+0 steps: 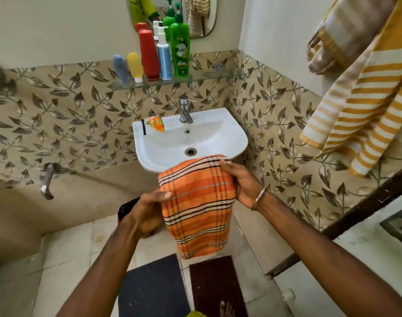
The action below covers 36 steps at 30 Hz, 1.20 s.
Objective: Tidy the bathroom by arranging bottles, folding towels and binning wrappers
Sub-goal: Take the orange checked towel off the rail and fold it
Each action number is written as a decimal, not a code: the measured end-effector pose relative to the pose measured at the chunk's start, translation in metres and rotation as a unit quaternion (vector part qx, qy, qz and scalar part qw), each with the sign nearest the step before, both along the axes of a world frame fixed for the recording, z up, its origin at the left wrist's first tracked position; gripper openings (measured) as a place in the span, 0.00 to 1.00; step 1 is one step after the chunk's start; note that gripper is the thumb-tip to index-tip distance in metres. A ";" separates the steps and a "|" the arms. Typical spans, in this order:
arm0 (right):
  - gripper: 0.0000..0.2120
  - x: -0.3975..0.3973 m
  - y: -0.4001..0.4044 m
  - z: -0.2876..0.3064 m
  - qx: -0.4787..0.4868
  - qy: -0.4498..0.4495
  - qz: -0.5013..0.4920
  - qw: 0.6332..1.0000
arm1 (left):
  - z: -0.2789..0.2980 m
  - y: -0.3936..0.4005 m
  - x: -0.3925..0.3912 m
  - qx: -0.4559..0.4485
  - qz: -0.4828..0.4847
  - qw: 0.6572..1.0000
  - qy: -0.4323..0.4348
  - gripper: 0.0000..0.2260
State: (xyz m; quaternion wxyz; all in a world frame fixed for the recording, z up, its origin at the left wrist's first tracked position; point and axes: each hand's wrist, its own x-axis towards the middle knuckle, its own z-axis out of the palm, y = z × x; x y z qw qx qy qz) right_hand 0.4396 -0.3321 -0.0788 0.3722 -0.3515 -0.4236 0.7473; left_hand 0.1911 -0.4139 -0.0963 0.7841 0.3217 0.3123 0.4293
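Far left there was a chrome wall tap [47,179] sticking out of the leaf-patterned tiles, nothing near it. Moving right, the glass shelf [218,76] above the basin had the bottles lined up: a grey-blue tube [120,67], a yellow tube [135,66] standing on its cap, a tall red bottle [149,54], a white-and-blue pump bottle [163,56] and a big green pump bottle [180,48], all upright and pretty much touching. Below that, an orange wrapper [154,123] was lying on the back left ledge of the white washbasin [218,124], just left of the chrome tap [185,109]. In front of the basin the left hand [149,211] had its thumb curled over the left edge of the orange striped towel [198,207], pinching it. The towel hung down folded in front of the basin's front rim, well above the two floor mats, black mat [153,287] and maroon mat [214,287]. The right hand [242,181], bangle on the wrist, gripped the towel's upper right edge with fingers wrapped over the top. Far right, a yellow-and-white striped towel [364,99] hung on the wall.
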 end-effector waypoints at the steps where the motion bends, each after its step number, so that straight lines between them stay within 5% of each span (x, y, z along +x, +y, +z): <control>1: 0.17 0.000 0.002 0.001 -0.002 0.012 0.005 1.000 | -0.001 -0.001 -0.002 0.011 -0.009 1.000 -0.004 0.42; 4: 0.16 0.006 0.004 0.005 0.008 0.044 0.055 0.997 | 0.002 -0.003 -0.001 0.052 -0.010 0.995 0.085 0.31; 7: 0.23 0.010 0.009 0.000 0.071 -0.074 0.097 0.990 | 0.008 0.001 0.004 0.054 0.052 0.980 0.187 0.23; 10: 0.19 0.009 0.012 -0.007 0.114 -0.185 0.071 0.974 | 0.015 0.005 0.008 0.017 0.117 0.974 0.191 0.15; 14: 0.15 0.002 0.008 0.001 0.132 -0.218 -0.008 0.967 | 0.023 0.007 0.012 0.009 0.163 0.958 0.236 0.11; 18: 0.23 -0.013 0.006 -0.003 0.139 -0.258 -0.112 0.949 | 0.026 0.009 0.017 0.010 0.230 0.938 0.261 0.14; 20: 0.30 -0.016 0.005 -0.002 0.151 -0.268 -0.133 0.942 | 0.025 0.011 0.016 0.023 0.273 0.919 0.284 0.24; 23: 0.40 -0.016 0.004 0.008 0.197 -0.298 -0.049 0.933 | 0.024 0.016 0.005 0.066 0.284 0.907 0.303 0.43; 25: 0.46 -0.021 0.002 0.009 0.239 -0.367 0.023 0.898 | 0.026 0.019 -0.002 0.089 0.212 0.898 0.374 0.47; 28: 0.41 -0.031 0.002 0.010 0.337 -0.500 0.042 0.796 | 0.029 0.019 -0.005 0.154 0.154 0.826 0.520 0.46; 31: 0.23 -0.036 0.004 0.015 0.422 -0.553 0.006 0.718 | 0.036 0.016 -0.005 0.243 0.174 0.691 0.658 0.28; 33: 0.19 -0.038 0.007 0.019 0.430 -0.543 -0.019 0.721 | 0.041 0.017 -0.008 0.275 0.191 0.616 0.713 0.17; 36: 0.18 -0.041 0.010 0.031 0.424 -0.501 -0.011 0.754 | 0.052 0.018 -0.012 0.254 0.168 0.539 0.785 0.21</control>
